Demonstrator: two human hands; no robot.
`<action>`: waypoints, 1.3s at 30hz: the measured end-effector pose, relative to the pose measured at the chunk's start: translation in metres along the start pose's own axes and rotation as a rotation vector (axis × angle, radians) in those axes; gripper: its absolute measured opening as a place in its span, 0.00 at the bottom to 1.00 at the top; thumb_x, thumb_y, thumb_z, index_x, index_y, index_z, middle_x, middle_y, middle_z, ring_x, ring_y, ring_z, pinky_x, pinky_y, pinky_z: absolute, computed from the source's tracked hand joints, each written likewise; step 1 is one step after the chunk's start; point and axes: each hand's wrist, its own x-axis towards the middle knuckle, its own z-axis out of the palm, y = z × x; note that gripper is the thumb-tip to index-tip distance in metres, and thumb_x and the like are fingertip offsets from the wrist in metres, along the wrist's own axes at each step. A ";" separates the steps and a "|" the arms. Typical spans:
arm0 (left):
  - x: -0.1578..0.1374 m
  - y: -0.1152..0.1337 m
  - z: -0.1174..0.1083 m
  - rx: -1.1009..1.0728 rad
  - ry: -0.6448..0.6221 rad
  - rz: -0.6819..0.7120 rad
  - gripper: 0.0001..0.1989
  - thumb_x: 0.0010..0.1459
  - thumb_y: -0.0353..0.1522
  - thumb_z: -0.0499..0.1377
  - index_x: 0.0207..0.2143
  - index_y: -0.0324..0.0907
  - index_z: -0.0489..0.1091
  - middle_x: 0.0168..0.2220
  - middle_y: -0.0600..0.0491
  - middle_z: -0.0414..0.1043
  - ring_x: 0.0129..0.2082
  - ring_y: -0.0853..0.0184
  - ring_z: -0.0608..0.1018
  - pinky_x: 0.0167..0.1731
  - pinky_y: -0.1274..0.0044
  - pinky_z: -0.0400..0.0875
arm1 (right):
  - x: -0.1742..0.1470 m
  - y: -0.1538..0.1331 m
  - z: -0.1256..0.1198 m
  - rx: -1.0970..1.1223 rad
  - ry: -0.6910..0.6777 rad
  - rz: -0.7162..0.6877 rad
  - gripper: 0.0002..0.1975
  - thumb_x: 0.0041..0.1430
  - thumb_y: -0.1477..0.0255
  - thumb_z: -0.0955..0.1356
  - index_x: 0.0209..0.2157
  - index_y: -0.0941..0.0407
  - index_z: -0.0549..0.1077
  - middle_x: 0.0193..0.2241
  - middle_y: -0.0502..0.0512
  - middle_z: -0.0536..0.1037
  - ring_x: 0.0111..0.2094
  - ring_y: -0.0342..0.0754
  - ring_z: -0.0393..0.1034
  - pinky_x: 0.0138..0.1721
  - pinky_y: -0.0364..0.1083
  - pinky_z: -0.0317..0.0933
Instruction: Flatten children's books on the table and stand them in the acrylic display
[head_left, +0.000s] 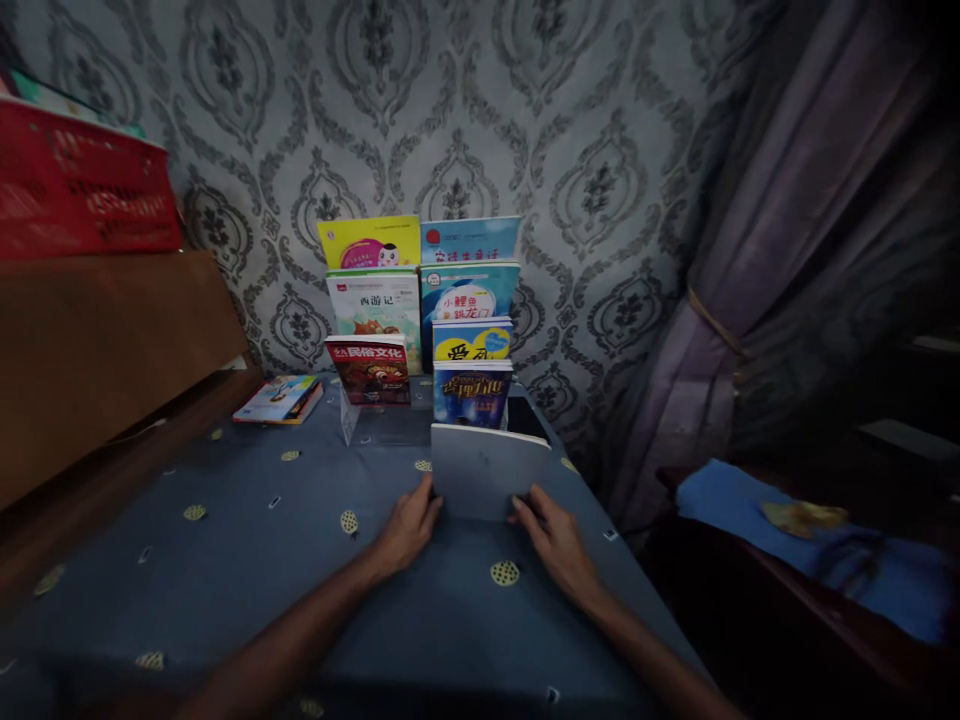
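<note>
On the near side of the clear plastic book stand (349, 418), the left hand (409, 523) and right hand (555, 537), both partly closed, grip a thin, plain grey rectangular book (486, 478) upright by opposite edges. Left of the stand lies a small stack of colourful paper-covered books (277, 400); on the stand, two columns of bright-covered books (375, 308) rise before grey damask-patterned wallpaper (457, 90).

A thin paperback book (484, 472), plain grey on its near side, is upright just below frame centre.
</note>
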 end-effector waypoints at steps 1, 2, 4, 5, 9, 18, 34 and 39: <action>0.000 -0.002 0.000 0.005 0.009 -0.013 0.13 0.69 0.37 0.48 0.49 0.42 0.65 0.33 0.52 0.72 0.32 0.64 0.74 0.36 0.74 0.68 | 0.002 0.001 0.001 -0.003 -0.003 0.006 0.20 0.63 0.50 0.61 0.27 0.51 0.62 0.24 0.52 0.76 0.30 0.53 0.77 0.32 0.48 0.66; 0.001 -0.003 0.001 0.005 0.017 -0.022 0.13 0.69 0.36 0.48 0.50 0.42 0.65 0.32 0.52 0.71 0.32 0.64 0.74 0.36 0.73 0.67 | 0.005 0.001 0.002 -0.005 -0.006 0.008 0.20 0.63 0.50 0.61 0.28 0.51 0.63 0.24 0.52 0.76 0.30 0.53 0.76 0.32 0.48 0.66; 0.003 -0.007 0.001 -0.016 0.031 -0.027 0.13 0.69 0.36 0.47 0.51 0.42 0.64 0.32 0.52 0.71 0.32 0.64 0.73 0.37 0.73 0.68 | 0.009 0.001 0.006 0.005 -0.008 0.005 0.19 0.63 0.51 0.61 0.29 0.51 0.64 0.24 0.52 0.76 0.29 0.53 0.76 0.32 0.48 0.66; 0.005 -0.010 0.002 -0.030 0.044 -0.026 0.13 0.69 0.36 0.47 0.51 0.43 0.64 0.33 0.52 0.72 0.33 0.64 0.74 0.38 0.73 0.69 | 0.012 0.001 0.008 0.013 -0.007 0.000 0.19 0.63 0.51 0.61 0.29 0.51 0.64 0.25 0.52 0.76 0.29 0.53 0.76 0.31 0.47 0.66; 0.010 -0.027 0.002 -0.039 0.153 -0.056 0.13 0.68 0.37 0.49 0.50 0.42 0.65 0.37 0.50 0.73 0.37 0.62 0.75 0.42 0.71 0.70 | 0.021 0.000 0.022 0.034 -0.012 -0.024 0.18 0.62 0.52 0.62 0.30 0.51 0.64 0.23 0.52 0.76 0.29 0.53 0.75 0.32 0.47 0.66; 0.029 -0.069 -0.032 0.021 0.384 -0.132 0.10 0.65 0.32 0.50 0.47 0.42 0.64 0.37 0.49 0.73 0.36 0.62 0.76 0.41 0.70 0.71 | 0.062 -0.013 0.081 0.048 -0.067 -0.167 0.11 0.64 0.61 0.60 0.32 0.52 0.65 0.24 0.51 0.75 0.28 0.51 0.75 0.34 0.47 0.65; 0.111 -0.055 -0.179 0.275 0.700 0.123 0.09 0.65 0.31 0.50 0.47 0.42 0.64 0.40 0.47 0.73 0.41 0.60 0.76 0.45 0.69 0.70 | 0.204 -0.117 0.114 0.016 -0.008 -0.532 0.06 0.66 0.69 0.58 0.35 0.51 0.62 0.29 0.54 0.74 0.33 0.52 0.72 0.36 0.47 0.61; 0.134 -0.058 -0.201 0.311 0.676 0.174 0.14 0.63 0.29 0.51 0.51 0.40 0.64 0.45 0.44 0.74 0.48 0.58 0.76 0.50 0.67 0.69 | 0.232 -0.126 0.115 -0.048 0.040 -0.619 0.06 0.65 0.71 0.58 0.34 0.52 0.62 0.31 0.55 0.72 0.36 0.53 0.68 0.40 0.49 0.62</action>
